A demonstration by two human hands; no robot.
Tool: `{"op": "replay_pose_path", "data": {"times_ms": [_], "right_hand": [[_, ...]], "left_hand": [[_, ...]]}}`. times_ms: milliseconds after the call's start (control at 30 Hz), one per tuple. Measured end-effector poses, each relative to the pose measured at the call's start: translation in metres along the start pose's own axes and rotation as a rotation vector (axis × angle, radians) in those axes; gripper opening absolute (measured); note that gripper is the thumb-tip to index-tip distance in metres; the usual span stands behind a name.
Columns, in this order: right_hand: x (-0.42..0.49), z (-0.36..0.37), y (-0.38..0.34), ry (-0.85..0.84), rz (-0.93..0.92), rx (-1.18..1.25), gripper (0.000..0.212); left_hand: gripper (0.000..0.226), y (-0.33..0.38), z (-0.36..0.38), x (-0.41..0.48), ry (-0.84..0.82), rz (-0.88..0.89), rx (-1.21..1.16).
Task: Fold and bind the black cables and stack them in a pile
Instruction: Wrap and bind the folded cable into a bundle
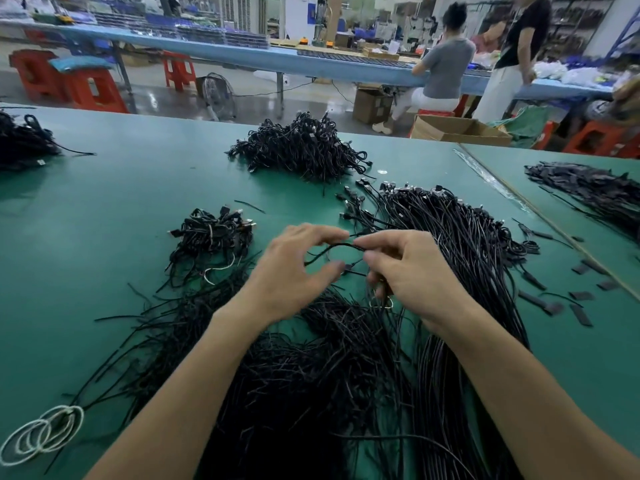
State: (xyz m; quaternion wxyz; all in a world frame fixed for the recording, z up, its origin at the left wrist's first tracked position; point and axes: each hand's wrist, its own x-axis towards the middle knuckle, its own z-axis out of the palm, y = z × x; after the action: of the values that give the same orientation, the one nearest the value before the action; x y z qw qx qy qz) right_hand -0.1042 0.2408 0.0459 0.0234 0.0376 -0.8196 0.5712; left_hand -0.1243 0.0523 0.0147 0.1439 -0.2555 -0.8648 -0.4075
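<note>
Right now both hands meet above the green table [104, 237], with one black cable [337, 244] bowed between them. The left hand [294, 271] is curled into a ring. Its forefinger arches over the top of the cable and its thumb lies below, so the cable's arc passes through the gap between them. The cable's near end slips out of sight behind that hand. The right hand [412, 271] pinches the other side of the arc between forefinger and thumb, and its remaining fingers are folded down over further strands beneath the palm. A small connector end sits just off the left thumb tip, between the two thumbs.

Directly right of the hands lies a long sheaf of loose cables [464, 244], running from the near edge up past the right wrist. A tangle of thin black ties [277, 358] spreads under both forearms. Left of the hands sits a small pile of bound cables [211, 237], with a larger heap [301, 147] well beyond it. White loops [45, 434] lie by the near left corner.
</note>
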Motion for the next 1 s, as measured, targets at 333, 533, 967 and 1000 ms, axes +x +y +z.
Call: {"op": "replay_pose_path", "data": {"times_ms": [333,533,967,1000], "right_hand": [[-0.017,-0.013,-0.008,-0.185,-0.010,-0.109,0.024],[-0.009,-0.004,-0.009,0.096,-0.190,0.052,0.022],[-0.047,0.017,-0.018,-0.413,-0.238,-0.493,0.035],[-0.048,0.015,-0.022,-0.370,-0.273,-0.476,0.032]], "left_hand": [[0.027,0.015,0.003,-0.013,0.115,-0.275,-0.315],[0.056,0.036,-0.013,-0.020,-0.456,-0.361,-0.551],[0.041,0.025,-0.002,-0.013,0.334,-0.246,-0.925],[0.039,0.025,-0.001,-0.014,0.312,-0.216,-0.753]]}}
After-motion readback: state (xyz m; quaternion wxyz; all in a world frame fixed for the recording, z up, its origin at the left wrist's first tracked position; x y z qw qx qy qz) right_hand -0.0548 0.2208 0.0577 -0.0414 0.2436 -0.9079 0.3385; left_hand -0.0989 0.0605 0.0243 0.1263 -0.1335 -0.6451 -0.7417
